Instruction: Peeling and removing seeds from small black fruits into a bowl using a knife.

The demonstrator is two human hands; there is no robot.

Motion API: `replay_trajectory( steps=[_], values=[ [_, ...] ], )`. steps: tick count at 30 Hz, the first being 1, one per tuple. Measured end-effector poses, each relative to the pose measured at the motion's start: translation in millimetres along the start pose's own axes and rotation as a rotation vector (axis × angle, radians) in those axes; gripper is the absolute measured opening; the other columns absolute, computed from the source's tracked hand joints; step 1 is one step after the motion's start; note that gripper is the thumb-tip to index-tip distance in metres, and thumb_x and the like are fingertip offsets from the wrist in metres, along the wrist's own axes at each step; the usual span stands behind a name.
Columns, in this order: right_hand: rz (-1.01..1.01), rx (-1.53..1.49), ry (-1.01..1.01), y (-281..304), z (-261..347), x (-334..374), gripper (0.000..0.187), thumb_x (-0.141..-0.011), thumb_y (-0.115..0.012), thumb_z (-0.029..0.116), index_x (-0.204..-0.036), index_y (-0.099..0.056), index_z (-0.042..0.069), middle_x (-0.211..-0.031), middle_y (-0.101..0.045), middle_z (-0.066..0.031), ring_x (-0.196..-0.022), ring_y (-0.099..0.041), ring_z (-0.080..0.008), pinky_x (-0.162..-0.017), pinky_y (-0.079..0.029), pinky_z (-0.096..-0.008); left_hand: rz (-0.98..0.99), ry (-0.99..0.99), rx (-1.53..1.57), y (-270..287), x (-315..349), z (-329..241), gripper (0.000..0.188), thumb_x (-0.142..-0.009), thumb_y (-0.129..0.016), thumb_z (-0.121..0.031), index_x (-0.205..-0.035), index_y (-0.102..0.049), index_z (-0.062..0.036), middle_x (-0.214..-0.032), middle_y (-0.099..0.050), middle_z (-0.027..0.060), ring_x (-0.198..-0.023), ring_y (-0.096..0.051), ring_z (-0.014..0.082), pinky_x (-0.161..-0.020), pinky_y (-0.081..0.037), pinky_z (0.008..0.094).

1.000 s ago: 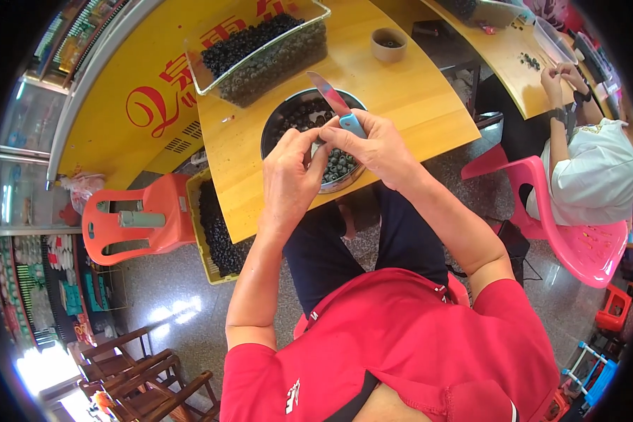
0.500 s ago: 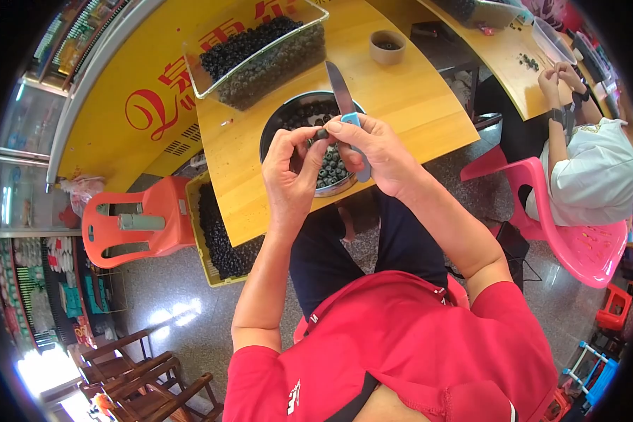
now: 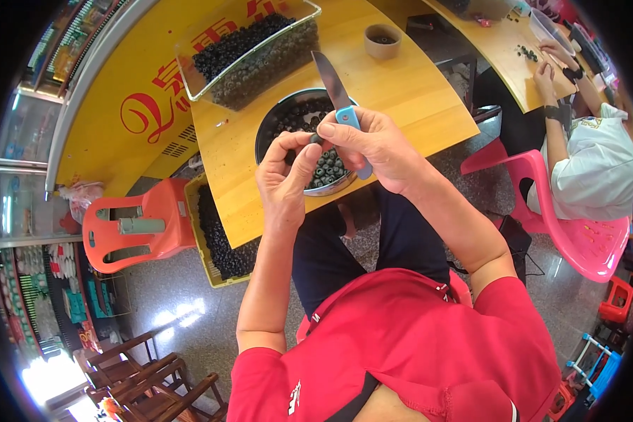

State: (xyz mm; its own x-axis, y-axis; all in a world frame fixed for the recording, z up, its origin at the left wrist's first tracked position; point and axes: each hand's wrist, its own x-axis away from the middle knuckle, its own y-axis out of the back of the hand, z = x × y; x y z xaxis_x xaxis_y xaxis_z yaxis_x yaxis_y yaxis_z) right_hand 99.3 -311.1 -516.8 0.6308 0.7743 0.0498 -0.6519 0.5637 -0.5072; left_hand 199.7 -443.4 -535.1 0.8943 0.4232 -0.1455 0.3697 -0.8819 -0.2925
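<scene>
Above a round bowl point(image 3: 260, 144), my left hand point(image 3: 283, 176) pinches a small dark round part point(image 3: 316, 138) between thumb and fingers. My right hand point(image 3: 376, 144) grips a folding knife point(image 3: 332, 81) with a blue handle, its blade pointing up and away from me. The right thumb tip is at the dark part, close to the left fingertips. Many similar dark, ring-like parts point(image 3: 328, 165) lie in the bowl, partly hidden by my hands.
A clear bin point(image 3: 192, 97) full of dark parts and a small cup point(image 3: 382, 52) stand on the wooden table point(image 3: 429, 105). Left are a yellow crate point(image 3: 205, 257) of dark parts and an orange chair point(image 3: 158, 218). At right, a person point(image 3: 591, 169) sits on a pink chair point(image 3: 534, 176).
Both hands, the knife and the dark part appear slightly further left, as do the table and bowl. At right, the other person's hands have shifted apart.
</scene>
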Motion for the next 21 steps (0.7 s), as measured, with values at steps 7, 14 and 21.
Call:
replay_trajectory(
  steps=[7,14,21],
  values=[
    [0.035,-0.035,0.017,-3,0,4,0.019,-0.093,-0.063,0.022,-0.097,-0.064,0.004,-0.073,-0.058,0.0028,-0.055,-0.045,-0.0019,-0.049,-0.034,-0.0181,0.009,-0.007,0.187,-3,2,7,0.019,-0.093,-0.062,-0.013,-0.109,-0.059,-0.0034,-0.079,-0.057,-0.0008,-0.061,-0.042,0.0043,-0.055,-0.034,0.0176],
    [-0.108,0.958,0.723,5,-8,11,0.013,-0.087,-0.066,0.009,-0.096,-0.062,0.0,-0.081,-0.062,-0.0088,-0.068,-0.06,-0.0199,-0.057,-0.046,-0.0301,-0.019,-0.041,0.235,-4,0,11,0.017,-0.094,-0.06,-0.013,-0.108,-0.058,-0.0029,-0.078,-0.054,-0.0011,-0.06,-0.039,0.0055,-0.054,-0.032,0.0187],
    [-0.135,1.179,0.795,5,-6,13,0.015,-0.081,-0.068,0.004,-0.094,-0.062,0.002,-0.084,-0.062,-0.012,-0.07,-0.062,-0.0289,-0.059,-0.049,-0.0342,-0.002,-0.051,0.218,-3,0,10,0.017,-0.094,-0.06,-0.014,-0.106,-0.058,-0.0025,-0.079,-0.051,-0.0023,-0.062,-0.04,0.0051,-0.054,-0.032,0.0191]
  ],
)
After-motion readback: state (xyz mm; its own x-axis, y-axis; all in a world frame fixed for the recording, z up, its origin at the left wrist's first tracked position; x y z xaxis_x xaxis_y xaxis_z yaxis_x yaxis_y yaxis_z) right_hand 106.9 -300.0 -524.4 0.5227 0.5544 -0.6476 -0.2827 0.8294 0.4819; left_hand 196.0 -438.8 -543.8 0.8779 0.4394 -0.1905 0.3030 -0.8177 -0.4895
